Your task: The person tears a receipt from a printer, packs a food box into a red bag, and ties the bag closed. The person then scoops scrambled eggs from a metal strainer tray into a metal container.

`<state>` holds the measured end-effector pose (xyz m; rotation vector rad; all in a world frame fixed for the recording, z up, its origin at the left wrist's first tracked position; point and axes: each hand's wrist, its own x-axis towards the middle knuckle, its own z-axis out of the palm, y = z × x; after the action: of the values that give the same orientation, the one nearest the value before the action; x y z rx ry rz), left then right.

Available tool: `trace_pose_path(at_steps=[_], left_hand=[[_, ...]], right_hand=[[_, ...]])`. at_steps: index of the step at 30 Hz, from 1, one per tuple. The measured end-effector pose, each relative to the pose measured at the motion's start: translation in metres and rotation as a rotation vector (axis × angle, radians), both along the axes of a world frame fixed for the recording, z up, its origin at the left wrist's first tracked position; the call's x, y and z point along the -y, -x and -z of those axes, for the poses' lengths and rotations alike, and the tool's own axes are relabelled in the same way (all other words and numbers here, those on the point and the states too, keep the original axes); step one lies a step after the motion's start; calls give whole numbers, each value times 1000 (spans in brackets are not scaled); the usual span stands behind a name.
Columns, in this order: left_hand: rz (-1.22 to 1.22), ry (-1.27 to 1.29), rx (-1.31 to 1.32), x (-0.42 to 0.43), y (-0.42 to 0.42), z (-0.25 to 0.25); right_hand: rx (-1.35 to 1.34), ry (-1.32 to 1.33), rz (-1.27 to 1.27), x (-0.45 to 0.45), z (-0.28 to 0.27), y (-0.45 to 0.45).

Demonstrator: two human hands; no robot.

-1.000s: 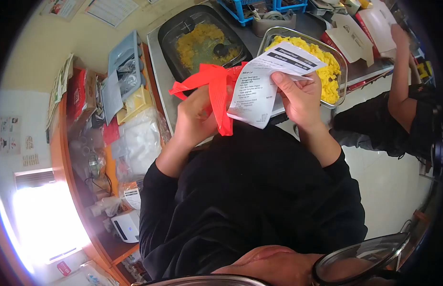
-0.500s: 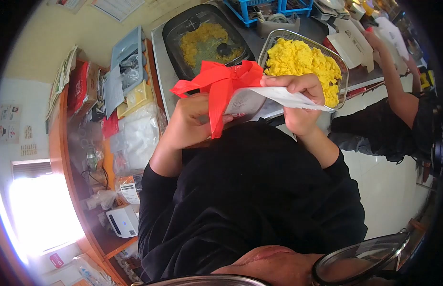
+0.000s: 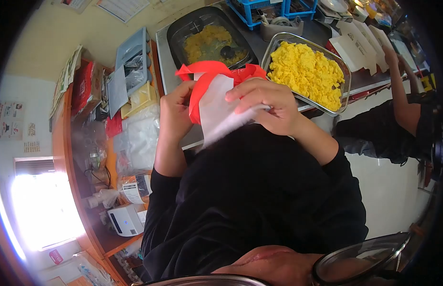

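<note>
We pinch the paper [image 3: 216,102] in our right hand [image 3: 274,105] — between both hands, over the red bag [image 3: 199,97]; our left hand [image 3: 175,112] touches the bag — grip unclear.

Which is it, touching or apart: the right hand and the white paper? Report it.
Touching. The head view shows the right hand with its fingers directly on the white paper.
</note>
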<state>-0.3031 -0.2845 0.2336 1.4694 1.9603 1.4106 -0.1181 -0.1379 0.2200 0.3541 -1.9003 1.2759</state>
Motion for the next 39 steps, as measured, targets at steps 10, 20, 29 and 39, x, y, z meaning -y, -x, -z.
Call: trace_pose_path(at_steps=[10,20,29,39], left_hand=[[-285,-597,234,11,-2,4],[33,-480,-197,-6,-23,-2],[510,-872,182,-6,-15,8],[597,-881,172,-6,-14,6]], right_hand=[[-101,-287,162,8,-12,14],[-141,-182,189,3,-5,14],[-112,-138,61,-6,-19,1],[-47,-38,-136,-11,-25,12]])
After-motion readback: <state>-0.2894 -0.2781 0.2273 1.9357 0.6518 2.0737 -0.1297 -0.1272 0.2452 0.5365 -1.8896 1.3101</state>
